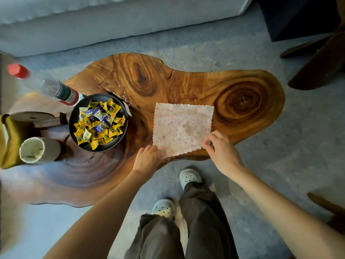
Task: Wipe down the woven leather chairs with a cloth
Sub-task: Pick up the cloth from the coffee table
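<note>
A pale cloth [182, 126] with pink dots and scalloped edges lies spread flat on a live-edge wooden table [186, 85]. My left hand [147, 157] pinches its near left corner at the table's front edge. My right hand [218, 146] pinches its near right corner. Parts of brown wooden chairs show at the far right [321, 60] and the lower right [328, 208]; no woven leather surface is in view.
A dark bowl [98, 122] of wrapped candies sits left of the cloth. A clear bottle [46, 85] with a red cap leans beside it. A white cup [37, 150] and a green object stand at the far left. A grey sofa [112, 17] runs behind the table.
</note>
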`<state>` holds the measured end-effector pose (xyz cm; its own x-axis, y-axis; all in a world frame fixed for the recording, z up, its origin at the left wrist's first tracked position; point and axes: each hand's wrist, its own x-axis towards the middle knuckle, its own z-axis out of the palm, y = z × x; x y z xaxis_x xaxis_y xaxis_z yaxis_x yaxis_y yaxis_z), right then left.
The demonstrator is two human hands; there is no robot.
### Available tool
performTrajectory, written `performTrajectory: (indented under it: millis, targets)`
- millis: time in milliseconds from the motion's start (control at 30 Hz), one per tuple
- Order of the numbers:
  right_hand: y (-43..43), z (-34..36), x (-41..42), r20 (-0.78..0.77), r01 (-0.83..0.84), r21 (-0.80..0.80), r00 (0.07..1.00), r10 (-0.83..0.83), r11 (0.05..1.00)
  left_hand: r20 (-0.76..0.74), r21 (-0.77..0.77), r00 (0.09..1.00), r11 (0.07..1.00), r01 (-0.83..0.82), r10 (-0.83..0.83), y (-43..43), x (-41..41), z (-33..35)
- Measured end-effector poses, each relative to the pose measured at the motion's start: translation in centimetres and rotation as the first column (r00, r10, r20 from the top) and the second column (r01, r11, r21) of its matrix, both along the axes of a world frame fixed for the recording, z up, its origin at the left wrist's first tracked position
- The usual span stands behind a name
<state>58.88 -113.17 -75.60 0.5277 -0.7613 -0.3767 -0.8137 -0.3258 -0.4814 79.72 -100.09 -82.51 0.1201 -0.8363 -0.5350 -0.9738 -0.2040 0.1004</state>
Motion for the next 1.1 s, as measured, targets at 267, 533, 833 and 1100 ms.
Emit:
performTrajectory:
  millis: [267,533,833,1100]
  targets:
    - [4.4,9.3,-3.9,0.106,0.277,-0.080,0.958,-0.268,0.958,-0.244,-0.344,0.968,0.928,-0.145,0.060,0.5,-0.2,10.0]
    - [10.7,19.1,-13.7,0.200,0.588,-0.082,0.801,-0.565,0.805,-0.411,-0.476,0.889,0.879,-0.020,-0.202,-2.0,-6.4,24.0]
    - [20.0,24.4,-28.0,0.243,0.890,-0.048,0.450,-0.859,0.453,-0.498,-0.426,0.707,0.852,0.305,-0.502,-5.5,-23.2,29.8]
    - [27.2,25.8,-41.0,0.219,0.998,0.007,0.066,-0.973,0.070,-0.423,-0.442,0.378,0.552,0.707,-0.823,-8.9,-44.5,30.7]
